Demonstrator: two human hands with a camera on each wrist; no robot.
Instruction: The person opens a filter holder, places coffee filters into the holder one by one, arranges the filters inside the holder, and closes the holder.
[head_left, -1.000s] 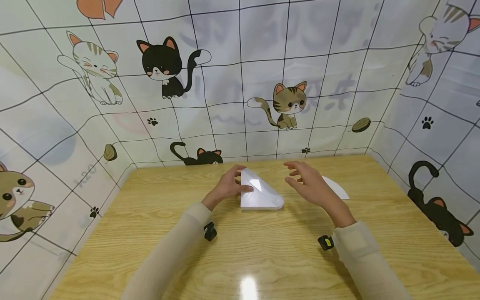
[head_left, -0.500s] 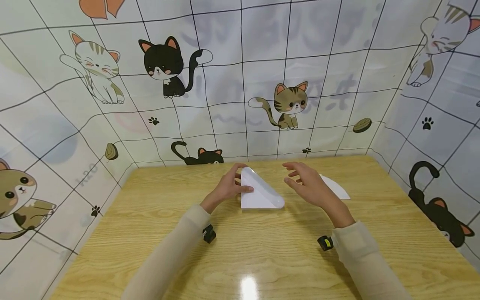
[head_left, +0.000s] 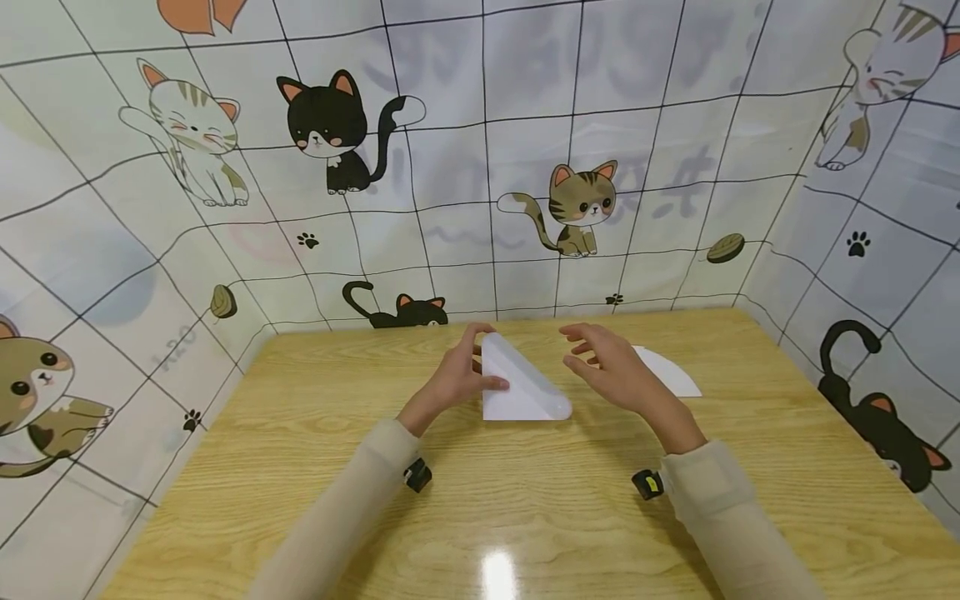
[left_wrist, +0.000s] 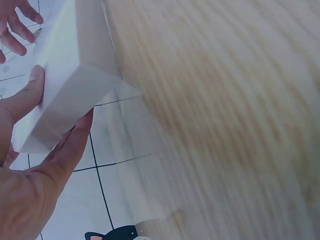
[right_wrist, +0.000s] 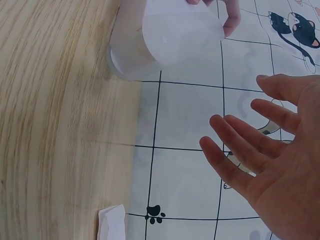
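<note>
A white, roughly triangular case (head_left: 525, 392) with rounded corners stands on the table in the head view. My left hand (head_left: 453, 375) grips its left side, thumb on the near face and fingers behind. In the left wrist view, thumb and fingers clasp the thick end of the case (left_wrist: 65, 90). The right wrist view shows translucent walls on the case (right_wrist: 130, 45), with something white inside. Apart from it, to the right, my right hand (head_left: 611, 367) hovers with loosely bent fingers and holds nothing. Behind that wrist lies a fan-shaped white paper piece (head_left: 670, 372), partly hidden.
The wooden table (head_left: 480, 492) runs up to a cat-patterned cloth (head_left: 450, 167) hung behind it and along both sides. Small black devices sit by each wrist, the right one (head_left: 648, 484) with a yellow mark.
The left thumb has slipped slightly lower on the case, which has turned a little and lost its bright glare. My right hand has drifted slightly left, showing more of the fan-shaped paper.
</note>
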